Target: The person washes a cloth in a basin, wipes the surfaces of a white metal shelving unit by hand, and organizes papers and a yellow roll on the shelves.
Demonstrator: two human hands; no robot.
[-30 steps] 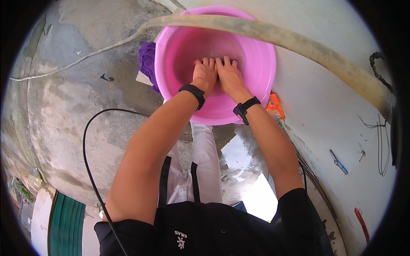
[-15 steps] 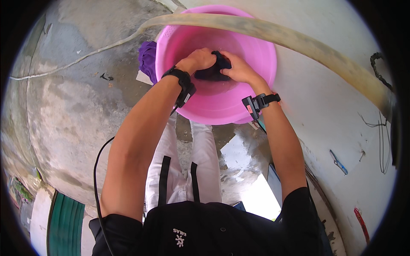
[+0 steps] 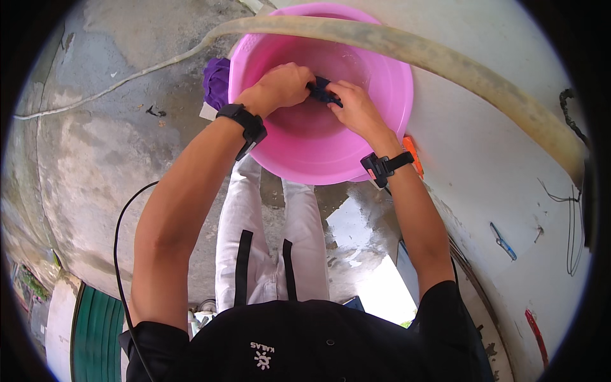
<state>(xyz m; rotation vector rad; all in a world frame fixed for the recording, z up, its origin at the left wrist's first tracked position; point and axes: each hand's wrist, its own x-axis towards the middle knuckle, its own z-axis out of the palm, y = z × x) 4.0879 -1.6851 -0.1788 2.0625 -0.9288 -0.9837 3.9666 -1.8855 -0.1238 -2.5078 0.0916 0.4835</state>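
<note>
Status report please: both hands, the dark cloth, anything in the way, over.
Left hand and right hand gripping dark cloth. Cloth bunched between them, within pink basin's rim. Hose crosses basin's far side, clear of both hands.
</note>
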